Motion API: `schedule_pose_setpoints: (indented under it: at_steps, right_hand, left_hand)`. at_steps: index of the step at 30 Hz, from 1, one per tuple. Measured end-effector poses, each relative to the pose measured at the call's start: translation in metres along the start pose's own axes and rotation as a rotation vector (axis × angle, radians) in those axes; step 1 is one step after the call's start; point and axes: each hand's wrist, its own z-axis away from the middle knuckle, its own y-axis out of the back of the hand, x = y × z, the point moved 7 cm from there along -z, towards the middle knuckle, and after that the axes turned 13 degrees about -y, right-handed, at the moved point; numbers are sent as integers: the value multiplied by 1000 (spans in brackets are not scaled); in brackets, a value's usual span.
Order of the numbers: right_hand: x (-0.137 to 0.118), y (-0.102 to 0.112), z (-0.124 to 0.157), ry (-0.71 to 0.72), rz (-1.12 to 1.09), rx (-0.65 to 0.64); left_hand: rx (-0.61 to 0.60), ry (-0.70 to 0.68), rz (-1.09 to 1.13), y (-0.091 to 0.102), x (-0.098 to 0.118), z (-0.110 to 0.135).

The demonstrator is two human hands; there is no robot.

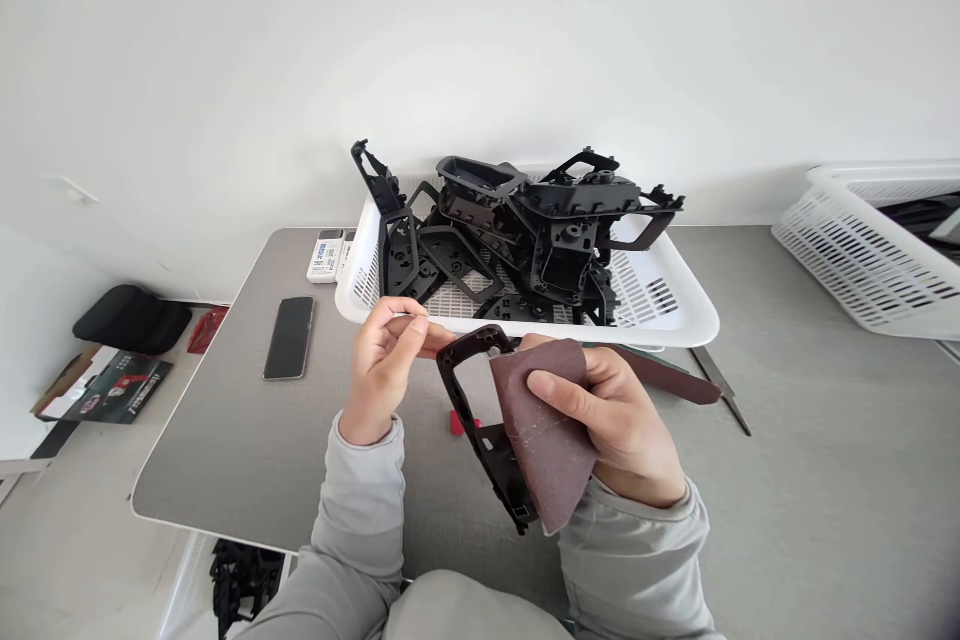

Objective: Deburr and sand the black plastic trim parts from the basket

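Observation:
My left hand [384,360] pinches the top end of a black plastic frame part [471,420], held above the grey table [225,440]. My right hand [611,420] is closed on a sheet of reddish-brown sandpaper [544,440] that lies against the frame's right side. The sandpaper hides part of the frame. Just behind my hands stands a white basket [679,315] piled with several black plastic parts [525,240].
A black phone [289,337] and a white remote [325,255] lie at the table's left. A small red thing [455,422] sits under the frame. A sandpaper strip [667,375] and a metal tool [724,388] lie right. A second white basket [862,260] stands far right.

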Motion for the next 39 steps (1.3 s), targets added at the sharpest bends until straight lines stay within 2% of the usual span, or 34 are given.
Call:
schedule_pose_setpoints:
  at_steps: [2,5,8,12,20,24,29,31,39]
  right_hand:
    - [-1,0,1,24,-11,-2]
    - [-5,3,1,78,-31,4]
    - [-7,5,2,106,-56,0]
    - [-9,5,3,109,-36,-22]
    - [-9,4,2,93,-58,-26]
    - [-7,6,3,72,-24,6]
    - [-6,11,1,109,0,70]
    - [-6,11,-1,133,-9,61]
    - [-9,13,0,132,74,52]
  left_hand:
    - [-99,21,44,-6,0,1]
    - [-242,-17,81,-14,4,2]
    - [-332,-75,153,-18,9,3]
    - [-419,-52,269,-21,7,8]
    - [-411,-143,335,-26,9,9]
    - [-396,-50,305,-27,3,10]
    - [-527,56,276,-32,-5,19]
    - [-542,76,315,-33,-6,21]
    - [-393,-21,312,-34,0,18]
